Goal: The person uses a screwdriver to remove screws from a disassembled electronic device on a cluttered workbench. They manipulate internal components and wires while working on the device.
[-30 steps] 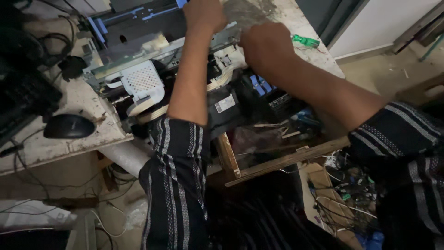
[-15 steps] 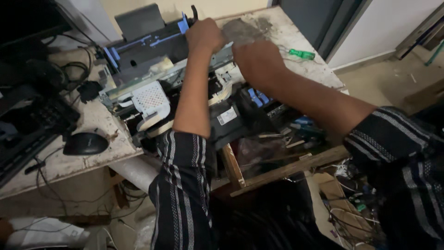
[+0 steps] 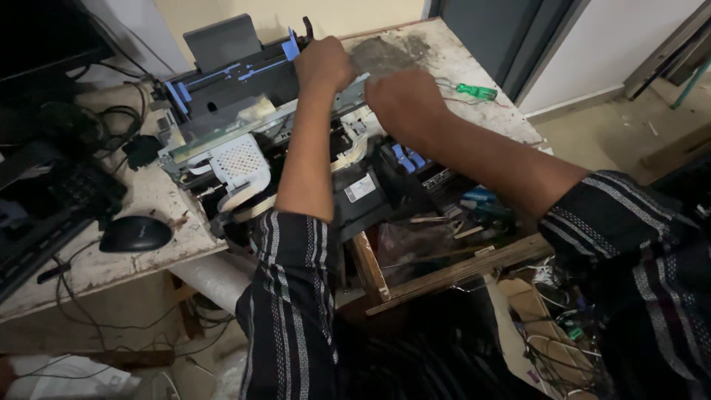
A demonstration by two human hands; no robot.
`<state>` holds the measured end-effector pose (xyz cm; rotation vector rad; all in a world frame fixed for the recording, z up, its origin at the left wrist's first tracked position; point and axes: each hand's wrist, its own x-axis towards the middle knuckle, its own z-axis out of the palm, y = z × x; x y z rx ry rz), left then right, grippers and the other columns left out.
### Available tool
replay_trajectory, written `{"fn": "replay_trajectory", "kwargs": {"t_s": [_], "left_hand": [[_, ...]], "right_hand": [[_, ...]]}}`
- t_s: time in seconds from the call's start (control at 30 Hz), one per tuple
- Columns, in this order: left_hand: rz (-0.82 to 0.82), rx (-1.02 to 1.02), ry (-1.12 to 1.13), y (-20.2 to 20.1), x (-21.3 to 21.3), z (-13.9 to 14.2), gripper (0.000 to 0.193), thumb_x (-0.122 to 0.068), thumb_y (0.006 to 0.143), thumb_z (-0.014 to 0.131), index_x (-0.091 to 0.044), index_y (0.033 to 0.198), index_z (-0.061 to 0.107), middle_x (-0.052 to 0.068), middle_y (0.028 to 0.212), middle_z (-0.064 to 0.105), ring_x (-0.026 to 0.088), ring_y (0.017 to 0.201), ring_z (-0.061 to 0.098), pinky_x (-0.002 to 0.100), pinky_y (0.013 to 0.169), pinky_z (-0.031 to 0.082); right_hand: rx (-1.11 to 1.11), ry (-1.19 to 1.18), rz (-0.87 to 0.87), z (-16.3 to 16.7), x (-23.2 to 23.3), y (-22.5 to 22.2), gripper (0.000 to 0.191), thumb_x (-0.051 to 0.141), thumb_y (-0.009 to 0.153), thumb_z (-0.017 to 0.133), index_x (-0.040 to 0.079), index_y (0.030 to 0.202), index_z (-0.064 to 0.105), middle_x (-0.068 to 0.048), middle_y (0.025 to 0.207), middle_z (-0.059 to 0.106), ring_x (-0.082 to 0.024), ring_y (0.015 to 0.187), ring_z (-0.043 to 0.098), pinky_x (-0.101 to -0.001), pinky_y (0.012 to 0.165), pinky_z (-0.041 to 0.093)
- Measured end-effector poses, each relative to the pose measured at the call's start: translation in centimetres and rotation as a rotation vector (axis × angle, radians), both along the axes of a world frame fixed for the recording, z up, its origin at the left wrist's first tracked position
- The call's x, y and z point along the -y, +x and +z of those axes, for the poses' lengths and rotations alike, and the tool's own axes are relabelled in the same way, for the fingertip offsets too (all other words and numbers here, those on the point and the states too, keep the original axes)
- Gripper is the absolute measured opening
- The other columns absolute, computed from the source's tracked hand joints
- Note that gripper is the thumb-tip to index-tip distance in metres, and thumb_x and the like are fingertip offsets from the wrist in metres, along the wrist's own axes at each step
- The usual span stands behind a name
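A worn, stained white table (image 3: 141, 255) fills the view, a black mouse (image 3: 135, 233) far left of the fingers. The left hand (image 3: 323, 63) curls shut on the opened printer (image 3: 244, 126); right hand (image 3: 404, 104) grips its metal rail, a green screwdriver (image 3: 476, 91) just beyond.

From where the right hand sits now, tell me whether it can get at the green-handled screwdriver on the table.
Probably yes. The right hand rests on the opened printer, and the green-handled screwdriver lies on the bare tabletop just to its right. Nothing lies between them; the left hand is off on the other side.
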<state>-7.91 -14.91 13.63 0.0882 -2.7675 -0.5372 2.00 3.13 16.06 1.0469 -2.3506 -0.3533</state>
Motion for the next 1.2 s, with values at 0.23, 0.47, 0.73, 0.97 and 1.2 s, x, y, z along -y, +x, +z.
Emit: {"fn": "replay_trajectory", "kwargs": {"t_s": [0.23,0.47,0.73,0.97,1.2], "left_hand": [[-0.007,-0.057,-0.008,0.1,0.3,-0.6,0.025,-0.022,0.081,0.069,-0.005,0.098,0.078,0.022,0.101,0.075,0.038,0.099,0.073,0.049,0.083,0.058],[-0.006,-0.053,0.002,0.9,0.5,-0.2,0.028,-0.025,0.077,0.072,-0.005,0.096,0.078,0.022,0.100,0.075,0.038,0.097,0.073,0.049,0.083,0.057],[-0.019,-0.112,0.017,0.8,0.3,0.0,0.028,-0.027,0.079,0.071,-0.005,0.093,0.078,0.023,0.098,0.075,0.039,0.096,0.073,0.049,0.082,0.057],[-0.038,-0.140,-0.003,-0.8,0.6,-0.8,0.029,-0.029,0.078,0.071,-0.003,0.089,0.078,0.026,0.093,0.073,0.042,0.090,0.073,0.050,0.077,0.057],[-0.058,-0.141,-0.018,-0.1,1.1,-0.6,0.028,-0.027,0.076,0.072,-0.003,0.088,0.078,0.024,0.093,0.074,0.041,0.091,0.072,0.050,0.076,0.057]], "right_hand": [[-0.136,-0.047,0.038,-0.8,-0.2,-0.2,0.009,0.011,0.080,0.067,0.008,0.088,0.070,-0.012,0.074,0.071,-0.031,0.070,0.071,-0.0436,0.056,0.052],[-0.013,-0.024,0.012,-0.4,0.3,-0.1,0.009,0.009,0.080,0.067,0.005,0.088,0.069,-0.014,0.072,0.070,-0.032,0.066,0.071,-0.0437,0.054,0.054],[-0.003,-0.021,0.111,0.4,0.6,0.2,0.006,0.009,0.082,0.064,0.004,0.086,0.068,-0.016,0.074,0.071,-0.033,0.067,0.072,-0.0448,0.055,0.055],[0.102,-0.126,-0.145,-0.6,1.5,-0.4,0.013,0.014,0.083,0.063,0.008,0.083,0.075,-0.018,0.078,0.073,-0.036,0.072,0.073,-0.0486,0.059,0.055],[0.206,-0.229,-0.251,0.1,2.0,0.8,0.012,0.008,0.082,0.063,0.008,0.083,0.074,-0.020,0.079,0.073,-0.038,0.074,0.073,-0.0488,0.063,0.056]]}}
